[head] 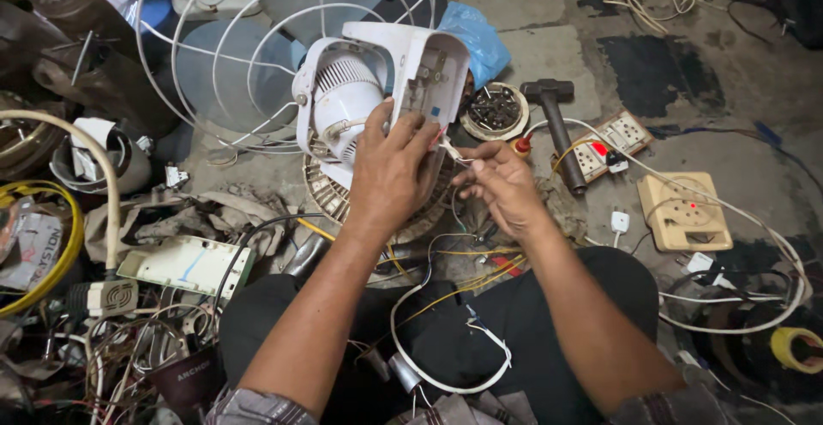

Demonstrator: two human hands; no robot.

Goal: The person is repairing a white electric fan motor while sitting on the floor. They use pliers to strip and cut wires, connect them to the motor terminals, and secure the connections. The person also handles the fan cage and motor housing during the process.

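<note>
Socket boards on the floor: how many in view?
2. A white socket board with a lit red switch lies right of the hammer; a beige socket board lies further right, nearer the person. Clutter may hide more.

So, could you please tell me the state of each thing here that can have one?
Fan motor housing: rear cover off, motor bare.
Fan guard: mounted, lying tilted.
Left hand: gripping the housing.
Right hand: pinching a thin wire.
Extension board: red light lit.
Hammer: lying flat, untouched.
</note>
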